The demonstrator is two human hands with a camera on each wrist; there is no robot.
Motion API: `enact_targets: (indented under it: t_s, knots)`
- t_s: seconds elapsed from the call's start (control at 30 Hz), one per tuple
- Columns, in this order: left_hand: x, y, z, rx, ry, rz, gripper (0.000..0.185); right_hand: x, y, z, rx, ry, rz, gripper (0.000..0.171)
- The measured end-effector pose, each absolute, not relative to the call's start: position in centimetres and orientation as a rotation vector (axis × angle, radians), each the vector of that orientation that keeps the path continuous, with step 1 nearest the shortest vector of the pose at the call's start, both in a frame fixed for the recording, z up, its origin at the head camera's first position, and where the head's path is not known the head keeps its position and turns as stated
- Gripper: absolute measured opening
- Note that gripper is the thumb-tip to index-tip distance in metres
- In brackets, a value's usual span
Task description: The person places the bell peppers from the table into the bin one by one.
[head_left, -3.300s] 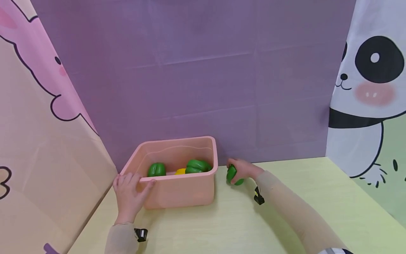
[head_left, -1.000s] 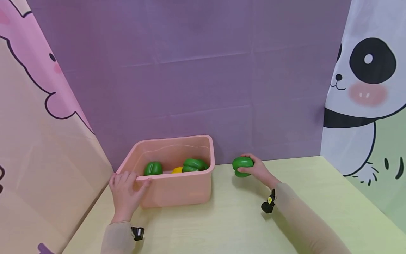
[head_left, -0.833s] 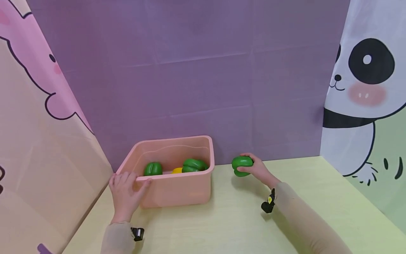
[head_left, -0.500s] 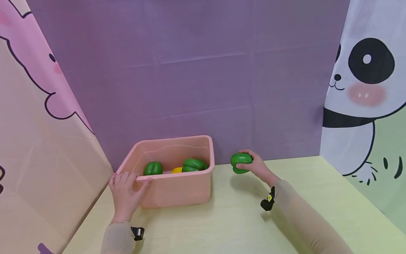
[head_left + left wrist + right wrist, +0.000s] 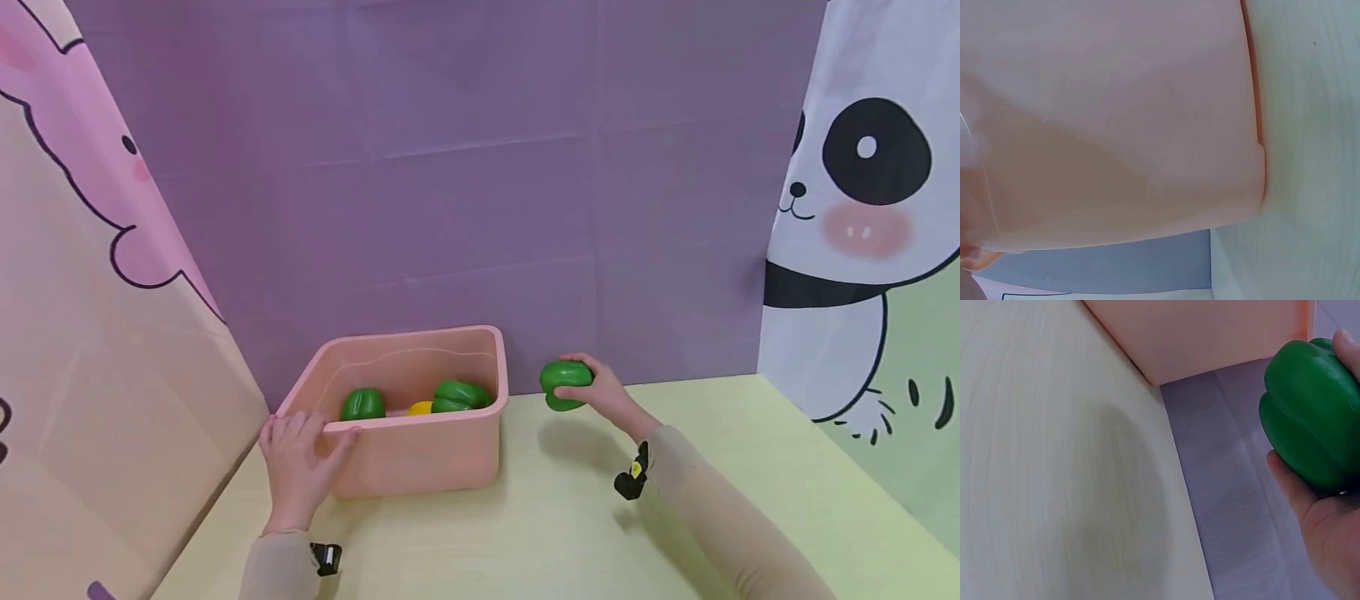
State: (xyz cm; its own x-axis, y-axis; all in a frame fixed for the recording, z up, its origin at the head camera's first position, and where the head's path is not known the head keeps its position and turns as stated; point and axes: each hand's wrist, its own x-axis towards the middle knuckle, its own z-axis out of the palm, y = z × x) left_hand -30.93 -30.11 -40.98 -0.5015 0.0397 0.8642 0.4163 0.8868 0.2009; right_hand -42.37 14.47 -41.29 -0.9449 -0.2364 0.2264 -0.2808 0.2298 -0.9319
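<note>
My right hand [image 5: 603, 396] grips a green bell pepper [image 5: 566, 385] and holds it above the table, with a shadow beneath. In the right wrist view the thumb and a finger lie on opposite sides of this held bell pepper [image 5: 1310, 415]. To its left stands a pink plastic bin [image 5: 420, 457]. Its near left rim is held by my left hand [image 5: 300, 467], fingers hooked over the edge and thumb along the front. Inside lie a green bell pepper [image 5: 363, 404], another green bell pepper [image 5: 457, 396] and a partly hidden yellow thing [image 5: 420, 408].
The pale wooden table [image 5: 480, 542] carries the bin near its back edge. Behind hangs a purple cloth [image 5: 480, 208]. A panel with a panda drawing [image 5: 862, 250] borders the right side, and a pink cartoon panel [image 5: 112, 208] borders the left.
My right hand has lifted the green bell pepper off the table, and over the last second it has drifted slightly left towards the bin. The left hand has stayed on the rim.
</note>
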Motion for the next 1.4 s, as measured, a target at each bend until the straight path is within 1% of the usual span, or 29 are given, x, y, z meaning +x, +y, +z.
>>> enact_targets:
  t_s: [0.07, 0.3, 0.47, 0.9, 1.17, 1.4]
  knots:
    - [-30.93, -30.09, -40.93, -0.328, -2.061, -0.479, 0.049, -42.41, 14.46, -41.17, 0.516, -2.437, 1.849, 0.068]
    - [-30.88, -30.25, -40.81, -0.323, -2.035, -0.477, 0.059, -42.42, 14.48, -40.92, 0.542, -2.439, 1.852, 0.069]
    - [-30.88, -30.29, -40.85, -0.323, -2.044, -0.485, 0.057, -42.32, 14.64, -40.78, 0.542, -2.416, 1.849, 0.066]
    - [-30.75, -30.32, -41.24, -0.315, -2.055, -0.49, 0.055, -42.18, 14.71, -40.93, 0.528, -2.432, 1.853, 0.067]
    - [-30.85, -30.13, -40.96, -0.322, -2.058, -0.499, 0.05, -42.2, 14.87, -40.74, 0.534, -2.426, 1.837, 0.066]
    - [-30.86, -30.02, -40.85, -0.323, -2.055, -0.49, 0.051, -42.22, 14.78, -40.6, 0.53, -2.434, 1.825, 0.066]
